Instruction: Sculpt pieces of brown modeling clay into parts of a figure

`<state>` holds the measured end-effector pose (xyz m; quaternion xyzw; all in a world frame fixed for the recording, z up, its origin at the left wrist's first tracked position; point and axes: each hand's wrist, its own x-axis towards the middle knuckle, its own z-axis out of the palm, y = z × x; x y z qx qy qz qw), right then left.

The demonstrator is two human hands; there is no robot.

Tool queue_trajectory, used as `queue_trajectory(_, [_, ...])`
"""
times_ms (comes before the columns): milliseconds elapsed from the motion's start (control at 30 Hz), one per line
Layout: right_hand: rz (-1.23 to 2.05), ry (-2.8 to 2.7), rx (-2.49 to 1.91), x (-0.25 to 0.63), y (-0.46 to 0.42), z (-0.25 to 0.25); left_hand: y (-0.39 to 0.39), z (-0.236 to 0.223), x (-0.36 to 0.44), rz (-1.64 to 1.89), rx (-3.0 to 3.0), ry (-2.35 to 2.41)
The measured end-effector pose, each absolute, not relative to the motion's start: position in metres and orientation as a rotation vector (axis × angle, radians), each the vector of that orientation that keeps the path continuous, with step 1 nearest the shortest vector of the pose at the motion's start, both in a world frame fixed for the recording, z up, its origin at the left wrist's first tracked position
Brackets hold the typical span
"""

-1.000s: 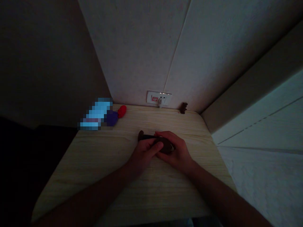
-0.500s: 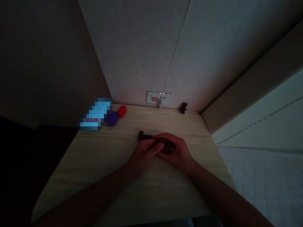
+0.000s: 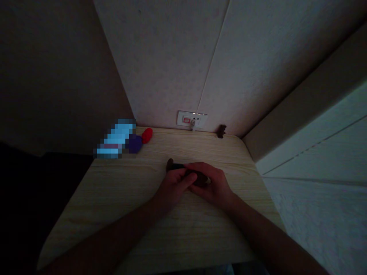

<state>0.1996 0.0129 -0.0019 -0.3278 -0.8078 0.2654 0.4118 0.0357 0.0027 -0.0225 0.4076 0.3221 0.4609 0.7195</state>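
Observation:
A small dark brown lump [image 3: 200,179] lies on the light wooden tabletop [image 3: 149,214] in a dim room, with a dark stick-like part [image 3: 171,165] poking out to the left. My left hand [image 3: 173,187] rests against it with curled fingers and the thumb pressed onto it. On the other side, the fingers of my right hand [image 3: 216,185] are wrapped over its top and right. Most of the lump is hidden between the two hands.
At the back left lie a red lump [image 3: 147,135], a purple lump [image 3: 135,143] and a blurred blue patch [image 3: 116,139]. A wall socket [image 3: 191,119] with a plug sits at the table's back edge. A small brown figure [image 3: 221,131] stands at the back right corner.
My right hand's fingers have closed further over the brown lump, hiding more of it. Both hands stay in the same spot.

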Motion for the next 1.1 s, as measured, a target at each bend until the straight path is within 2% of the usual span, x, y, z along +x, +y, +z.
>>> queue_trajectory(333, [0.625, -2.074, -0.808, 0.2003, 0.0138, -0.0013, 0.0027, -0.0251, 0.0352, 1.016, 0.878, 0.687])
queue_trajectory(900, [0.877, -1.986, -0.827, 0.2024, 0.0166, -0.0055, 0.0028, -0.0246, 0.0363, 1.052, 0.823, 0.699])
queue_trajectory(1100, [0.738, -2.060, -0.834, 0.2028, 0.0174, -0.0046, 0.0028, -0.0245, 0.0363, 1.078, 0.779, 0.656])
